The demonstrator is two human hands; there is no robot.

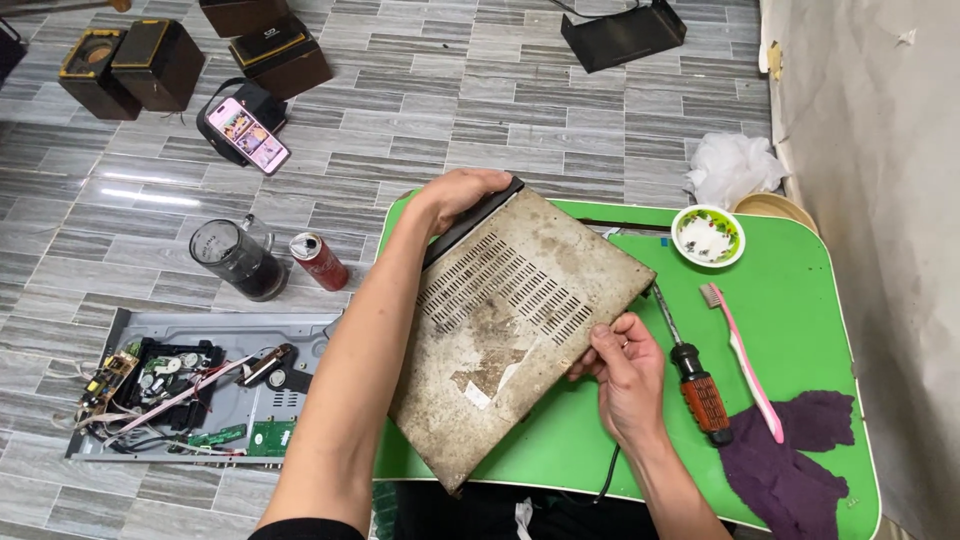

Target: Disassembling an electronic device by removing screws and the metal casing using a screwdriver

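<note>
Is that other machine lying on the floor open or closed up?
Open. The grey chassis on the floor has no cover: its circuit boards, wires and black drive unit lie exposed.

The device casing (515, 325) lies on the table (800, 340), a hand at its far-left corner and another at its right edge. Right of the casing lie a screwdriver (695, 375), then a toothbrush (742, 360), then a cloth (790, 455). Behind and right of the casing stands a small bowl (708, 236). Left of the casing, on the floor, sit a can (319, 261), a jug (238, 259) and an opened chassis (190, 390).
</note>
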